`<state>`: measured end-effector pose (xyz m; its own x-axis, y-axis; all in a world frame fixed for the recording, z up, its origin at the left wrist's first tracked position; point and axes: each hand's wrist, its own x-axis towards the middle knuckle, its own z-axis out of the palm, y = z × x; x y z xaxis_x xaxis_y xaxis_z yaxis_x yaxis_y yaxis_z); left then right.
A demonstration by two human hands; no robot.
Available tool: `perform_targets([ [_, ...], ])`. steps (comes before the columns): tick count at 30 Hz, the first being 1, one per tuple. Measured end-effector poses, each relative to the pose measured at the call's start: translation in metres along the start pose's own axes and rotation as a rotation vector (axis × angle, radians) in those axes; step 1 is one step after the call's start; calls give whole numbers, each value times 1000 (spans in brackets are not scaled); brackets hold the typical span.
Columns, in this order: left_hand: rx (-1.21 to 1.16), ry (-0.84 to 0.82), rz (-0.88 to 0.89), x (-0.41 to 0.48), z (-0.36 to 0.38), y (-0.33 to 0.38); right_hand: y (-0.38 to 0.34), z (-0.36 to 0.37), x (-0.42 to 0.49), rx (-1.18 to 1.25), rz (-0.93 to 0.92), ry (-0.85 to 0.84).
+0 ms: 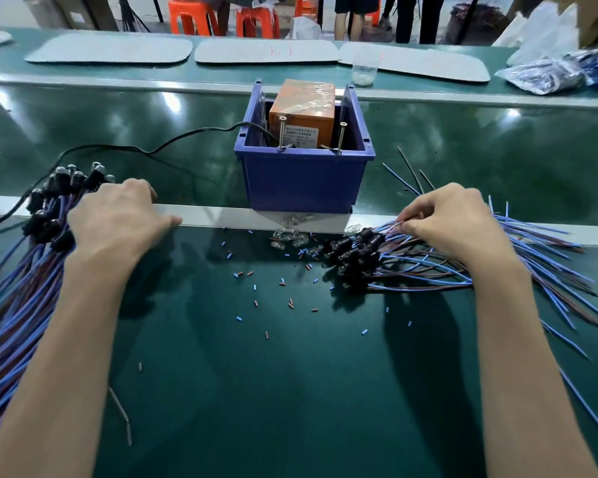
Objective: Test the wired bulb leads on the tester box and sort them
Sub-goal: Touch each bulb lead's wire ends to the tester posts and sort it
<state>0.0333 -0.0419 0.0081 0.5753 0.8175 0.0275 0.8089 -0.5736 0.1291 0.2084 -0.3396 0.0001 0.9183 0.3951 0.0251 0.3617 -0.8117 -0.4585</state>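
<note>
A: At the tabletop's right edge, the right hand (453, 219) pinches wires from a pile of bulb leads (411, 263). The left hand (118, 215) rests loose-fingered, holding nothing, on the bundle (25, 270) at the left edge.

B: And the tester box (301, 112)?

A: Mid-tabletop, in a blue bin (304, 181). Best to free one lead cleanly, then touch each bare end to its own screw (283, 132).

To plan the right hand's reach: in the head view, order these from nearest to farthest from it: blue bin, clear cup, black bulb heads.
1. black bulb heads, just left of the right hand, which pinches leads
2. blue bin, centre, across the rail
3. clear cup, far side, beyond the bin
</note>
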Motion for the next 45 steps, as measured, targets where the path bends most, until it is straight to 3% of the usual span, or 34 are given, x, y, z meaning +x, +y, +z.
perform_targets([
  [4, 17, -55, -67, 2, 5, -9, 3, 10, 0, -79, 56, -134],
  [9, 3, -86, -77, 4, 19, -10, 0, 4, -1, -41, 9, -143],
  [17, 1, 25, -97, 13, 18, -15, -13, 7, -1, 115, -231, 27],
  [24, 9, -20, -96, 13, 18, -14, -36, 36, -7, -153, -131, -246],
  [28, -19, -45, -98, 11, 18, -15, -48, 41, -13, -20, -222, -304],
  [34, -61, -47, -90, 11, 16, -19, -43, 38, -12, 203, -299, -206],
  [45, -27, -12, -104, 15, 17, -21, -34, 34, -8, 175, -247, -166],
])
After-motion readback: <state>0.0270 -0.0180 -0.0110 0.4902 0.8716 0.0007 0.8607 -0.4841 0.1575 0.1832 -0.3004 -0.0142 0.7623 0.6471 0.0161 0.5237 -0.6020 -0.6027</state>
